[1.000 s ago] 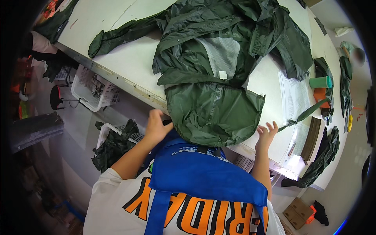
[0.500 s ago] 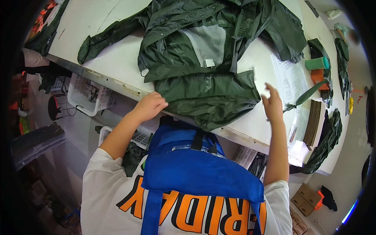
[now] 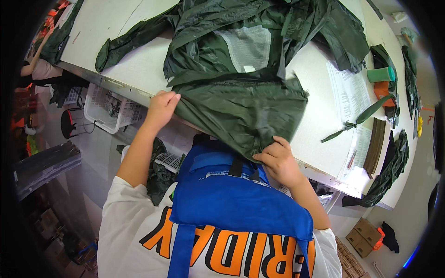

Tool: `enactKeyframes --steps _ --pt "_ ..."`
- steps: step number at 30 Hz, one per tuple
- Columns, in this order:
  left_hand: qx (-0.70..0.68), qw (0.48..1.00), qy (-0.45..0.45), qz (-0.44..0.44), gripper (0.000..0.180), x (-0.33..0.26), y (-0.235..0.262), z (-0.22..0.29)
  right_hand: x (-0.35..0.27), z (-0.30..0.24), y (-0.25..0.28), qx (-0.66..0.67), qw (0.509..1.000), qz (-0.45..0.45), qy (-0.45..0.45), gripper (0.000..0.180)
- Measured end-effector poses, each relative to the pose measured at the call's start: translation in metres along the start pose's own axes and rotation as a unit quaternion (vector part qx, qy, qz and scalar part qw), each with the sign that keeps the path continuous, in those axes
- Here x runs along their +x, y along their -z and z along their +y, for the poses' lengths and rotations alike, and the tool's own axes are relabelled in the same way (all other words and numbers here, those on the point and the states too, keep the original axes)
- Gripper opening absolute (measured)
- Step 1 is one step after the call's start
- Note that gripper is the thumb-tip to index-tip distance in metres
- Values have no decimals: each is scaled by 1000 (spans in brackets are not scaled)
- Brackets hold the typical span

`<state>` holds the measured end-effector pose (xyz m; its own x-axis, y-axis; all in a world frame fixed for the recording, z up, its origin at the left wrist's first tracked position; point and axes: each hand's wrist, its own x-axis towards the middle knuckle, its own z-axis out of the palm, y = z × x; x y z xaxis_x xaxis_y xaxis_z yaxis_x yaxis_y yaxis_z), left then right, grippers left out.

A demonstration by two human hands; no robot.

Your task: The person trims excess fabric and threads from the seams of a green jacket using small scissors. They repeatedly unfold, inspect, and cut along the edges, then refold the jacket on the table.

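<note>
A dark green rain jacket [image 3: 232,109] lies spread over the table, its sleeves at the far left and right. Pale mesh lining [image 3: 248,44] and a small white tag [image 3: 249,69] show in its middle. The nearest part reaches the table's front edge as a slanting flap. My left hand [image 3: 162,110] is closed on the flap's left corner, thumb and fingers pinching the fabric. Lower and to the right, my right hand [image 3: 279,162] pinches the flap's near edge, just past the table edge. Cloth is drawn taut between both hands.
On the white table [image 3: 320,139] at right lie printed sheets [image 3: 345,90], a knotted green fabric strip [image 3: 354,121], a green cylinder [image 3: 381,74] and brown card [image 3: 374,146]. White baskets [image 3: 95,109] stand below. Another person's arm [image 3: 34,60] shows far left.
My right hand, open beside the jacket before, has come down and left and now grips its near edge. My left hand has moved up and left, pulling the flap's corner.
</note>
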<state>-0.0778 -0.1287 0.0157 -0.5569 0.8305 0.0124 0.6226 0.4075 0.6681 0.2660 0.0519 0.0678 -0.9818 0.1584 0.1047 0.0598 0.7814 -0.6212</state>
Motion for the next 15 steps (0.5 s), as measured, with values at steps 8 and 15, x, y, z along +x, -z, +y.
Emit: enactKeyframes --steps 8,15 --pt "-114 967 173 150 53 -53 -57 9 41 4 -13 121 979 -5 -164 29" --pt "-487 767 404 106 56 -51 -72 38 47 36 -75 -199 966 -68 -152 67"
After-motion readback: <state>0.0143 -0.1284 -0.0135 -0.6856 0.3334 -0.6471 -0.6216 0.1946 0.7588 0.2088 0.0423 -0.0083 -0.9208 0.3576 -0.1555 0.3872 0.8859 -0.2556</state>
